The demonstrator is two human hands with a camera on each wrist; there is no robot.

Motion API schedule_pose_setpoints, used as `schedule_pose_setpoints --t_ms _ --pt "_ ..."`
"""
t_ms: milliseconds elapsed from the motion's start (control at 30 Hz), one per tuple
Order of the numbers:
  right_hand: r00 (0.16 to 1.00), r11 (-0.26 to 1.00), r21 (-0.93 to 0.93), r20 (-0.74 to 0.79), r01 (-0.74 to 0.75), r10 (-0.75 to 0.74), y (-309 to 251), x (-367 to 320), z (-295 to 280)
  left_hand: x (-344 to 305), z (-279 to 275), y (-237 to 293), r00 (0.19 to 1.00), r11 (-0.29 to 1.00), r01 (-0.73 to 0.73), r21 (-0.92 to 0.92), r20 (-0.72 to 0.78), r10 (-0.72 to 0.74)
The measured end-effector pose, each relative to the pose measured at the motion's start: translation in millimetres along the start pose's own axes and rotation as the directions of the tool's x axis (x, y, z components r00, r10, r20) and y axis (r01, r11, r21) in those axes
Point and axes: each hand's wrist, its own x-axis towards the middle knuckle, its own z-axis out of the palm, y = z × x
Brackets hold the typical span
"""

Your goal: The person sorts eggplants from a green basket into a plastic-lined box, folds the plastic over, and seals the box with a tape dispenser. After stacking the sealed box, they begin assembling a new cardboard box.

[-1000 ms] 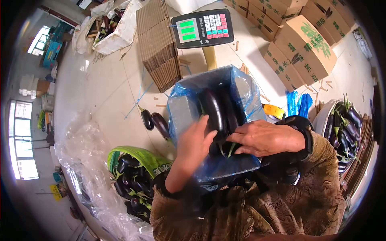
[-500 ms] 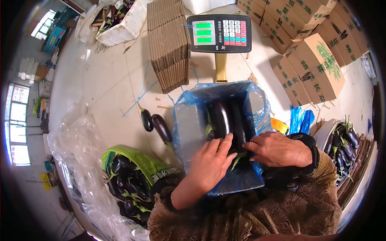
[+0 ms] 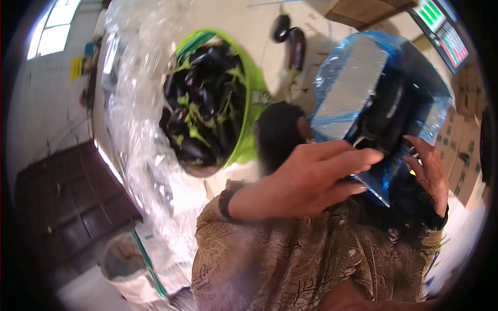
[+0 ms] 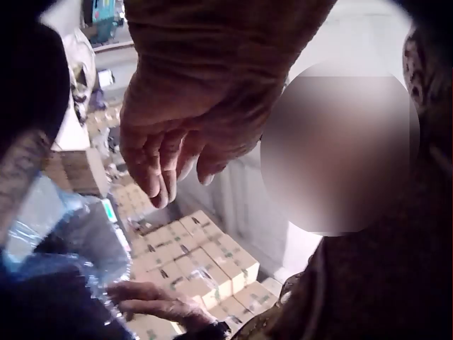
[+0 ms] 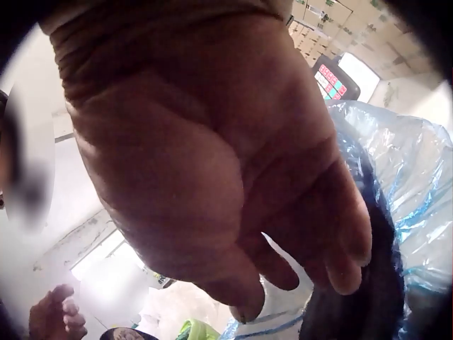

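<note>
A box lined with a blue plastic bag (image 3: 441, 93) holds long dark eggplants (image 3: 386, 106). My left hand (image 3: 311, 179) is raised at the box's near left side, between it and my body. In the left wrist view its fingers (image 4: 164, 166) hang loosely bent with nothing in them. My right hand (image 3: 433, 171) is at the near right edge of the box, its fingertips by the bag's rim. The right wrist view shows its fingers (image 5: 347, 244) loosely bent over the dark inside of the box, holding nothing.
Left of the box stands a green bag (image 3: 254, 103) full of eggplants. Two loose eggplants (image 3: 296, 49) lie on the floor beyond. Clear plastic sheeting (image 3: 135, 103) spreads further left. A scale display (image 3: 446, 33) and printed cartons (image 4: 202, 258) are on the right.
The head view has swung left, toward the green bag. My left hand has lifted off the eggplants and drawn back toward my body. The right hand stays at the box's near right side.
</note>
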Motion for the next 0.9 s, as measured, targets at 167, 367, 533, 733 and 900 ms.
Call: schedule_pose_setpoints --t_ms 167,367,533,733,900 --pt "0.986 0.989 0.098 0.137 -0.106 0.093 -6.8 12.6 8.7 -121.5 -48.6 -25.3 0.749 0.827 0.489 -0.278 -0.352 -0.561" --pt "0.954 0.957 0.200 0.255 -0.209 0.155 6.5 32.1 17.8 -283.6 -101.6 -143.0 0.364 0.624 0.544 -0.561 -0.512 -0.778" --pt "0.938 0.959 0.125 0.273 -0.255 0.214 -1.8 34.0 22.9 -301.9 -122.6 -199.0 0.270 0.570 0.657 -0.493 -0.552 -0.789" --pt "0.953 0.981 0.080 0.263 -0.175 0.148 0.0 27.4 30.2 -287.4 -127.1 -320.9 0.446 0.564 0.824 0.048 -0.669 -0.594" --pt "0.948 0.972 0.084 0.254 -0.220 0.192 -26.3 20.1 30.7 -277.0 -126.9 -348.0 0.268 0.231 0.963 0.136 -0.522 -0.810"
